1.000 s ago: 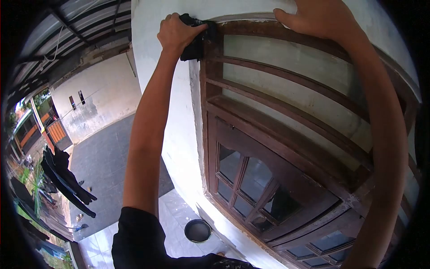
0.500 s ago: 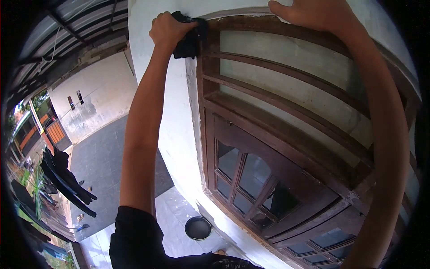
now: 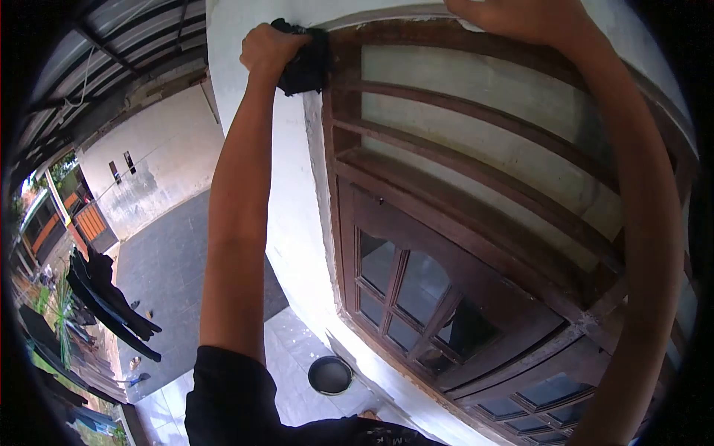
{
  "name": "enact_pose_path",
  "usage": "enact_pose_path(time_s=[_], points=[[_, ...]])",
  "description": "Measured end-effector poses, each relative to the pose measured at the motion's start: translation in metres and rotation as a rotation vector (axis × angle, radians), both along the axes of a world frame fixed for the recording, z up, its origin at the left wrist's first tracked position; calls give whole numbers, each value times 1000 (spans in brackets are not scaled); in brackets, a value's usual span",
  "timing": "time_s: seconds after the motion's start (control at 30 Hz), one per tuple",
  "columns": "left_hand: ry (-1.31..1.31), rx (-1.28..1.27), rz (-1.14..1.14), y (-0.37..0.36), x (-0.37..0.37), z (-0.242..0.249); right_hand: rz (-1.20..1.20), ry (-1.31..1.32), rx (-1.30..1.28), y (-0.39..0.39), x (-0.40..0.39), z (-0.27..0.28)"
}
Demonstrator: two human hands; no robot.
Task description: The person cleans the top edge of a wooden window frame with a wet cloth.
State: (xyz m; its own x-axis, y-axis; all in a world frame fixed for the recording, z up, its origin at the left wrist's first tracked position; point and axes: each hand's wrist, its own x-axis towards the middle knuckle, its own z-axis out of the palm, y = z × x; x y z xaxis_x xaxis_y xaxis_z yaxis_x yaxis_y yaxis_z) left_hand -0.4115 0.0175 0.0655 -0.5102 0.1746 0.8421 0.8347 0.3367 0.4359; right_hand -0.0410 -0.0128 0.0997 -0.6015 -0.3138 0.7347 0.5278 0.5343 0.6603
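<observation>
My left hand [image 3: 269,49] grips a bunched black cloth [image 3: 303,65] and presses it on the white wall, at the top left corner of the brown wooden window frame [image 3: 428,36]. The cloth's right side overlaps the frame's corner. Farther right, my right hand [image 3: 520,21] lies along the frame's top bar, thumb stretched out to the left. The view's upper edge cuts off its other fingers. Both arms are raised. Below the top bar, horizontal wooden slats [image 3: 476,123] cross a pale panel.
Beneath the slats are brown window shutters [image 3: 446,297] with small glass panes. A round black basin [image 3: 330,375] stands on the tiled floor below. Dark clothes [image 3: 104,297] hang at the left, near a paved yard [image 3: 167,275] and an outer wall [image 3: 156,156].
My left hand and the cloth have shifted slightly left in view. My right hand sits a little higher in view, its thumb more cut off. Both hands stay at the frame.
</observation>
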Motion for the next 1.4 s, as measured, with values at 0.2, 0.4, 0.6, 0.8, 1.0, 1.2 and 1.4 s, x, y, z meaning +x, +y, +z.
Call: enact_pose_path(time_s=[0.2, 0.4, 0.6, 0.8, 1.0, 1.2, 1.4], points=[[251, 73, 3, 0, 18, -2, 36, -4, -26, 4, -1, 5], [232, 101, -76, 3, 18, -2, 67, -47, -38, 20, -2, 18], [-60, 22, -38, 1, -13, -6, 38, -3, -27, 4, 0, 5], [211, 18, 138, 0, 6, -1, 30, 15, -13, 1, 0, 0], [635, 162, 153, -3, 13, 3, 65, 10, 12, 7, 0, 3], [534, 139, 54, -1, 17, 1, 70, 14, 30, 7, -3, 2], [165, -4, 7, 3, -15, 3, 41, 27, -28, 9, 1, 5]])
